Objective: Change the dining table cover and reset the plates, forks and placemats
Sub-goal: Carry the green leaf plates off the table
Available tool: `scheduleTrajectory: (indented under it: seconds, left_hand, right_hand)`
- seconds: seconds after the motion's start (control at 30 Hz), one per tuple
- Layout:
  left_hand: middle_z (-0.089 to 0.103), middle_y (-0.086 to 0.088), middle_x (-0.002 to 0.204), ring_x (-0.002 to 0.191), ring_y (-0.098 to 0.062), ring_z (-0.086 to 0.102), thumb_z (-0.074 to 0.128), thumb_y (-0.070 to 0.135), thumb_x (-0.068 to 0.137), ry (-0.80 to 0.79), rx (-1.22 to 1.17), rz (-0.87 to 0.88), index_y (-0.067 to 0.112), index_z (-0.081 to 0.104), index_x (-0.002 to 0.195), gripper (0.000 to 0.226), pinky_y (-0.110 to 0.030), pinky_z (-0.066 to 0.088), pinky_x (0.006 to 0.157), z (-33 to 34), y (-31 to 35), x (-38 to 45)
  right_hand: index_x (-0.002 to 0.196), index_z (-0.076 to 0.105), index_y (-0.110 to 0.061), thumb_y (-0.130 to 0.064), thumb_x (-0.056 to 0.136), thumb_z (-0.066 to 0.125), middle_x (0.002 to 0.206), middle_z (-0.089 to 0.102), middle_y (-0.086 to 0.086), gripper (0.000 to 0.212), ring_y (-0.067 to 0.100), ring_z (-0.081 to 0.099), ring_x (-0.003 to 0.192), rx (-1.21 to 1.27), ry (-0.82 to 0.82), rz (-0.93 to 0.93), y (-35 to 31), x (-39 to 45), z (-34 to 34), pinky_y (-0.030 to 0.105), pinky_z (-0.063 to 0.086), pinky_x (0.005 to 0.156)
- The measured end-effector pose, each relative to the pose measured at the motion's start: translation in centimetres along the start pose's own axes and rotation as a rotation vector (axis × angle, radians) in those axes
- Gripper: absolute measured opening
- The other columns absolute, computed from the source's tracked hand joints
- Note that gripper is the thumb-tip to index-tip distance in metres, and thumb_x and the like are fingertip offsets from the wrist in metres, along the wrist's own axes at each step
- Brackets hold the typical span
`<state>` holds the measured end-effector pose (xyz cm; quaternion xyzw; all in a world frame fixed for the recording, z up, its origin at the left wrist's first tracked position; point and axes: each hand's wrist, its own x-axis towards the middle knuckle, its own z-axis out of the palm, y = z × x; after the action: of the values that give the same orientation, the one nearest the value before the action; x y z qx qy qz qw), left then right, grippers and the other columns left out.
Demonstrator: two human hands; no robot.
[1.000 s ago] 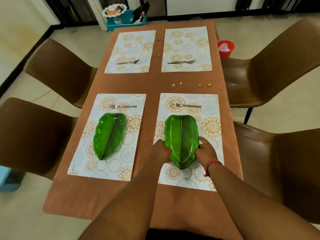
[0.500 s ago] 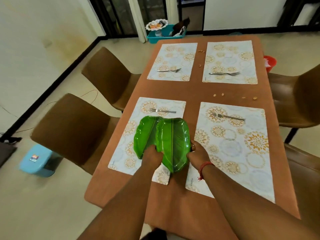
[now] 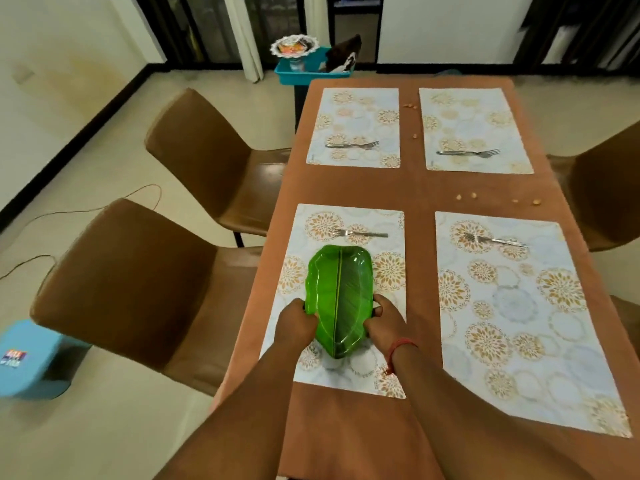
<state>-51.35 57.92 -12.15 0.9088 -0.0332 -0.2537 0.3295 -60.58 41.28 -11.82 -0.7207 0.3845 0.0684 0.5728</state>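
A green leaf-shaped plate lies over the near left placemat, right where a second green plate lay; only a thin extra rim shows along its left edge. My left hand grips the plate's left side and my right hand grips its right side, fingers curled under the rim. A fork rests just beyond the plate. The near right placemat carries only a fork. Two far placemats each hold a fork. A brown cover drapes the table.
Small crumbs are scattered on the cover between the mats. Brown chairs stand at the left and right. A blue stool sits on the floor at left. A teal tub stands past the far end.
Both hands carried the green plate from the near right placemat leftward and set it on top of the other plate on the near left placemat. The view swung left.
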Motion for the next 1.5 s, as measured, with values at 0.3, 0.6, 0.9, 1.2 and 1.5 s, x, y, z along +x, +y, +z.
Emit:
scheduleTrajectory:
  seconds: [0.3, 0.6, 0.9, 1.2, 1.5]
  left_hand:
    - [0.061, -0.015, 0.077, 0.066, -0.032, 0.062, 0.059, 0.007, 0.083, -0.010, -0.001, 0.027, 0.009, 0.052, 0.078, 0.009, -0.038, 0.048, 0.055, 0.3, -0.6, 1.4]
    - [0.065, -0.012, 0.093, 0.081, -0.034, 0.066, 0.059, 0.018, 0.090, -0.073, -0.126, -0.030, 0.014, 0.054, 0.097, 0.009, -0.047, 0.059, 0.070, 0.2, -0.2, 2.8]
    - [0.066, -0.013, 0.098, 0.089, -0.036, 0.067, 0.059, 0.008, 0.079, -0.178, -0.413, -0.155, 0.019, 0.058, 0.094, 0.018, -0.057, 0.060, 0.067, 0.0, -0.5, 2.2]
    - [0.066, -0.012, 0.103, 0.092, -0.034, 0.067, 0.063, 0.008, 0.078, -0.116, -0.592, -0.193, 0.020, 0.058, 0.095, 0.021, -0.058, 0.060, 0.067, -1.1, -2.4, -1.5]
    - [0.072, -0.004, 0.092, 0.090, -0.028, 0.070, 0.061, -0.003, 0.088, 0.166, -0.815, -0.205, 0.023, 0.068, 0.096, 0.028, -0.054, 0.059, 0.081, -3.8, -4.8, -8.2]
  right_hand:
    - [0.131, 0.056, -0.029, 0.000, 0.080, 0.053, 0.085, 0.069, 0.004, 0.059, 0.022, 0.062, 0.073, -0.079, 0.059, 0.040, -0.2, 0.4, 0.9, 0.028, 0.045, 0.061]
    - [0.141, 0.046, -0.029, -0.002, 0.081, 0.051, 0.090, 0.067, 0.005, 0.066, 0.021, 0.061, 0.074, -0.095, 0.038, 0.087, -0.9, 1.5, 1.5, 0.027, 0.045, 0.058]
    - [0.111, 0.058, -0.020, 0.004, 0.079, 0.054, 0.098, 0.066, 0.005, 0.041, 0.024, 0.063, 0.090, -0.084, 0.007, 0.118, 0.0, 0.8, 2.1, 0.031, 0.051, 0.073]
    - [0.107, 0.057, -0.035, 0.007, 0.078, 0.056, 0.090, 0.072, 0.003, 0.051, 0.024, 0.069, 0.085, 0.002, -0.017, 0.039, 0.4, -1.5, 3.1, 0.045, 0.058, 0.082]
    - [0.094, 0.065, -0.039, 0.007, 0.073, 0.053, 0.084, 0.072, 0.001, 0.052, 0.028, 0.070, 0.084, 0.090, -0.182, -0.068, -0.8, -4.2, 6.4, 0.050, 0.060, 0.079]
